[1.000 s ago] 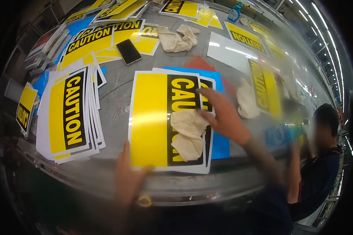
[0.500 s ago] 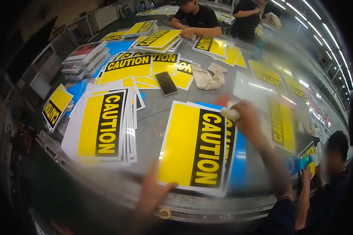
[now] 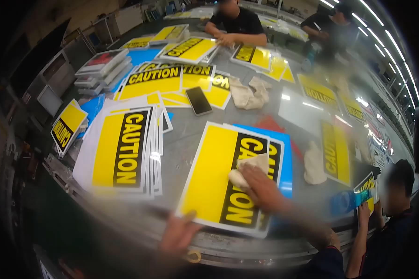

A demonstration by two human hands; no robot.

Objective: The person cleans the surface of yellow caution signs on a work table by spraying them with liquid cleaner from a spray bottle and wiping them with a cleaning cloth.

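Note:
A yellow and black caution sign point(image 3: 205, 181) lies on top of another caution sign and a blue sheet point(image 3: 285, 172) at the table's near edge. My right hand point(image 3: 264, 188) presses a bunched cream cloth point(image 3: 239, 178) flat against its black lettered band, covering the middle letters. At the sign's lower left corner, my left hand point(image 3: 179, 232) grips the edge, thumb on the face. The other fingers are blurred and partly hidden.
On the left is a fanned stack of caution signs point(image 3: 109, 153). A phone point(image 3: 199, 101) and a crumpled cloth point(image 3: 250, 93) lie farther back, with another cloth point(image 3: 314, 165) to the right. One person point(image 3: 237, 23) sits opposite; another person point(image 3: 395, 218) works at the right.
My right hand has brought the cloth from the sign's upper right edge down and left onto its lettering. The sign's near left corner has shifted slightly left, with my left hand still there.

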